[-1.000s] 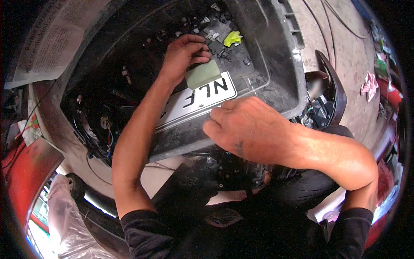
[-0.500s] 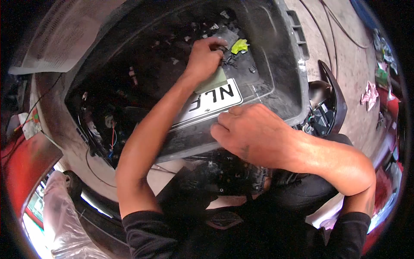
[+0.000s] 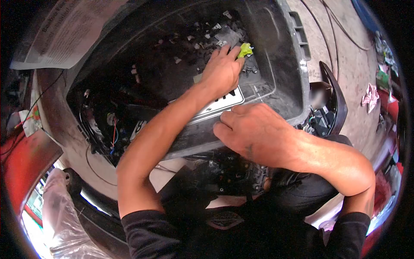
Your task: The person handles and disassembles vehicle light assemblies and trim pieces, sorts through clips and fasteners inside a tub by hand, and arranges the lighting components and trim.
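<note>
Inside the black plastic bin [image 3: 276, 82], my left hand [image 3: 223, 71] reaches down with its fingers spread among small loose parts, beside a crumpled yellow-green piece [image 3: 245, 50]. A grey flat piece [image 3: 228, 36] lies just beyond its fingertips. Under my left wrist is a white number plate [image 3: 230, 99] with black letters, partly hidden by the forearm. My right hand [image 3: 254, 134] is closed above the bin's near edge, its fingers curled together; a tiny white bit shows at the fingertips, too small to identify.
A printed sheet [image 3: 64, 34] hangs at the upper left. Dark vehicle parts [image 3: 330, 103] lie right of the bin, near cables and a pink cloth [image 3: 370, 97] on the floor. Red panel [image 3: 30, 164] and clear plastic wrap [image 3: 64, 216] are at the left.
My left hand has moved right and its fingers have spread, now near the yellow-green piece. My right hand stays closed, shifted only slightly in view.
</note>
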A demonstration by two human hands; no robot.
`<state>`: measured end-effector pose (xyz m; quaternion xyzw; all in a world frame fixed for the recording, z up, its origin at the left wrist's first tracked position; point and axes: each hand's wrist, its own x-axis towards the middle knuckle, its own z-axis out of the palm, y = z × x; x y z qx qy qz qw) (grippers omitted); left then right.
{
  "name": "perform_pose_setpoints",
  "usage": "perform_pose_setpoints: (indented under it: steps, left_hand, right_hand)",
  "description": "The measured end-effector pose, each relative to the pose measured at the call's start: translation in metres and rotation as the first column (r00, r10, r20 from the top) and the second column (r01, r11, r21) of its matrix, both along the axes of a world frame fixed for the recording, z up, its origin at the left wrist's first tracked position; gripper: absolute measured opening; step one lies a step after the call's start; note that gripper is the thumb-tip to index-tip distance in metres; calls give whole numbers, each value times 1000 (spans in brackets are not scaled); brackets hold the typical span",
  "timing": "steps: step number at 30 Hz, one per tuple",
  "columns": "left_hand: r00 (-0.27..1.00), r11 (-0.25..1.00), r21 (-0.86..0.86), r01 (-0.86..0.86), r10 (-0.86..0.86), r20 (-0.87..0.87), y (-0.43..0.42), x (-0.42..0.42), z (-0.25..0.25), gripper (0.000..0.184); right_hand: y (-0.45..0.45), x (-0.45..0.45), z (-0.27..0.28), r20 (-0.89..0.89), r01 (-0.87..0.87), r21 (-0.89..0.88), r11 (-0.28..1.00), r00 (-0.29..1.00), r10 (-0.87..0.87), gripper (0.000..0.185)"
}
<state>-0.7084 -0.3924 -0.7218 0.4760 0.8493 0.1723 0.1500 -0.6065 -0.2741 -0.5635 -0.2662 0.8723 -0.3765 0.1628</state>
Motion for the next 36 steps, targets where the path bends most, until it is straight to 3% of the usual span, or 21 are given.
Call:
perform_pose_setpoints:
  steps: [4, 10, 19, 26, 29, 30, 33, 34, 36]
  left_hand:
    - [999, 999, 35, 33, -33, -3, -12, 7, -5, 33]
    - [987, 990, -3, -142, 142, -70, -4, -13, 3, 24]
    - [978, 984, 40, -176, 179, -107, 36, -16, -34, 18]
    - [967, 972, 64, -227, 217, 137, 7, -26, -20, 26]
    - [962, 963, 172, -207, 168, 216, 2, -20, -10, 31]
    - [956, 973, 118, -201, 168, 240, 0, -19, -6, 34]
    - [984, 983, 68, -173, 175, -20, -17, -22, 0, 36]
    - [985, 986, -29, -165, 163, -58, -23, -26, 0, 44]
    - [986, 990, -61, -127, 119, -118, -34, -27, -9, 51]
  right_hand:
    - [2, 0, 1, -22, -14, 6, 1000, 1000, 14, 18]
    - [1, -3, 3, -13, -40, 23, 999, 999, 40, 18]
    - [-1, -2, 3, -9, -29, 24, 999, 1000, 29, 20]
    - [3, -2, 7, -1, -37, 3, 999, 999, 37, 18]
    - [1, -2, 7, -8, -50, 54, 997, 999, 50, 17]
    - [1, -1, 6, -15, -47, 51, 998, 999, 48, 17]
    - [2, 0, 4, -24, -42, 40, 998, 999, 43, 16]
    - [2, -1, 6, -25, -43, 36, 998, 999, 43, 16]
    - [3, -2, 6, -26, -42, 31, 999, 999, 43, 15]
